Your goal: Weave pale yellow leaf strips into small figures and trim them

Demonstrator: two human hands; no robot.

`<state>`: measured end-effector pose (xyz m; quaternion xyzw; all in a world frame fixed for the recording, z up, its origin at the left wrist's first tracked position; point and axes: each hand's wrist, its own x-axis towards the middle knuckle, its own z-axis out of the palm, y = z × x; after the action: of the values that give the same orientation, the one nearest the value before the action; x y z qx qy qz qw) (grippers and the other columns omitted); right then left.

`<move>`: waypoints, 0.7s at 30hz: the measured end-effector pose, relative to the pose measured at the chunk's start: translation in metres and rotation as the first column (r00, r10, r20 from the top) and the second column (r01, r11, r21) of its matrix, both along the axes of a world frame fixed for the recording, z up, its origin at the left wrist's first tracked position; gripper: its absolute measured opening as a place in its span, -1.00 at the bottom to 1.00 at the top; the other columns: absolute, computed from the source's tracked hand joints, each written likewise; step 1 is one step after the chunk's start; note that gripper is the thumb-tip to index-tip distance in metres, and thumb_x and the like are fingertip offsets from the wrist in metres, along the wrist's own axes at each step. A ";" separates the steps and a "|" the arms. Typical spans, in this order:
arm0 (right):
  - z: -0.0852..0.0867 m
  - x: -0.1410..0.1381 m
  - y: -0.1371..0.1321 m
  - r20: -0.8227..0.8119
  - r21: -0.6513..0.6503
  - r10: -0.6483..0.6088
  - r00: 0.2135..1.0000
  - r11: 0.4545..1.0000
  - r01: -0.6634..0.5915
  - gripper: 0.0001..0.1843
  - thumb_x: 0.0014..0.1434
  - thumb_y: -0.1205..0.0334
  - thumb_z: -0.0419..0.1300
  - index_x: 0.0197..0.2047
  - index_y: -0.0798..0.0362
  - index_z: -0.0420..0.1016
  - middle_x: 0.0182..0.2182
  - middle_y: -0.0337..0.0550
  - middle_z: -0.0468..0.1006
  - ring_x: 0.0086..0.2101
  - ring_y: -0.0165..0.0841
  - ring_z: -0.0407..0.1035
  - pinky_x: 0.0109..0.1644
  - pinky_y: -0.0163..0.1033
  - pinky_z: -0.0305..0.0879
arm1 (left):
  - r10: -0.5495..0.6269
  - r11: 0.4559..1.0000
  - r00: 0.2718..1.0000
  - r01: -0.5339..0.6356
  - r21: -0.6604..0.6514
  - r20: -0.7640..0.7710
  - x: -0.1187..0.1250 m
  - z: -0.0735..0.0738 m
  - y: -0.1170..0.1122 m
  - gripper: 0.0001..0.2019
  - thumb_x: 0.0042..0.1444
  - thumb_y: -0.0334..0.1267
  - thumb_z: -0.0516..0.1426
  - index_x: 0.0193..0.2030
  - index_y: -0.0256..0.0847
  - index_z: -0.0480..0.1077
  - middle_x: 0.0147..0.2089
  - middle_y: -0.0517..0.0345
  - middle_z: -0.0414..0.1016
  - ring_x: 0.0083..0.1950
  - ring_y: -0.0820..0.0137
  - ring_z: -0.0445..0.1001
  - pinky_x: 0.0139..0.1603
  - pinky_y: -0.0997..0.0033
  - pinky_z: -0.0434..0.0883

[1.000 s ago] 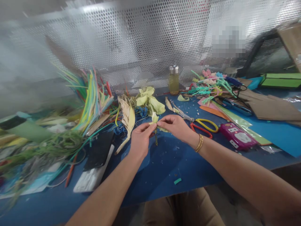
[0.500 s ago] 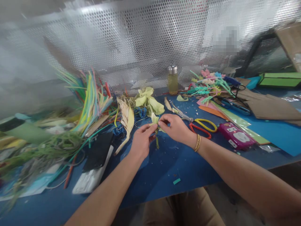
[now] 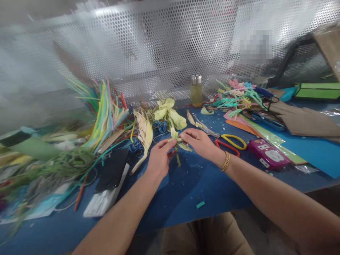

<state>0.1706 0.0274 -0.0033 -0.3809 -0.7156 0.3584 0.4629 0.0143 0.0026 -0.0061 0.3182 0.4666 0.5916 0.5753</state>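
One broad silver screen of perforated metal (image 3: 170, 42) stands behind your blue flat tabletop (image 3: 191, 184). On your left rises a loose sheaf of long multicoloured strips (image 3: 102, 109); well over to your right lie flat brown cardboard sheets (image 3: 310, 120). Your left hand (image 3: 160, 156) is mostly closed, thumb and forefinger pinching a small pale-green, flower-like piece (image 3: 174, 134) above the middle of the table. Your right hand (image 3: 199, 141) is curled beside it, fingertips drawn together at the piece's right side; I cannot tell whether they grip it. Left of your left hand, a flat black rectangular object (image 3: 113, 170) lies partly over a white packet (image 3: 98, 203), and a long, dry cream-yellow husk (image 3: 145, 132) lies nearer your fingers. Just past your right hand are metal scissors with red and yellow handles (image 3: 217, 135); beside them sits a glossy magenta box (image 3: 268, 154). A thin green stem (image 3: 178, 160) hangs below the piece you hold. Near the table's front edge lies a little rectangular teal scrap (image 3: 200, 204).
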 end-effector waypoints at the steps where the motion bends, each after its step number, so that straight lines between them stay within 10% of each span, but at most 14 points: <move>1: -0.001 0.000 0.001 -0.047 -0.049 0.025 0.999 0.998 -0.027 -0.70 0.25 0.08 0.07 -0.35 0.11 0.48 -0.44 -0.18 0.50 -0.42 -0.44 0.33 -0.33 -0.31 0.25 | 0.002 1.000 1.000 -0.002 0.005 -0.007 0.000 0.000 0.000 -0.69 -0.34 -0.22 0.44 -0.41 -0.23 0.52 -0.34 0.18 0.53 -0.33 0.47 0.44 -0.36 0.50 0.32; 21: -0.003 -0.005 0.000 0.025 -0.004 -0.062 0.998 0.998 0.062 -0.85 0.11 0.24 0.20 -0.44 0.12 0.46 -0.52 -0.24 0.48 -0.49 -0.47 0.27 -0.37 -0.32 0.21 | -0.084 0.984 0.949 0.127 0.126 -0.304 -0.008 0.002 0.000 -0.71 -0.22 -0.07 0.39 -0.53 -0.25 0.51 -0.51 0.18 0.38 -0.42 0.46 0.30 -0.35 0.45 0.32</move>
<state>0.1657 0.0279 -0.0068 -0.4084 -0.7085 0.3408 0.4638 0.0061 0.0025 -0.0045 0.4687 0.4862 0.5373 0.5052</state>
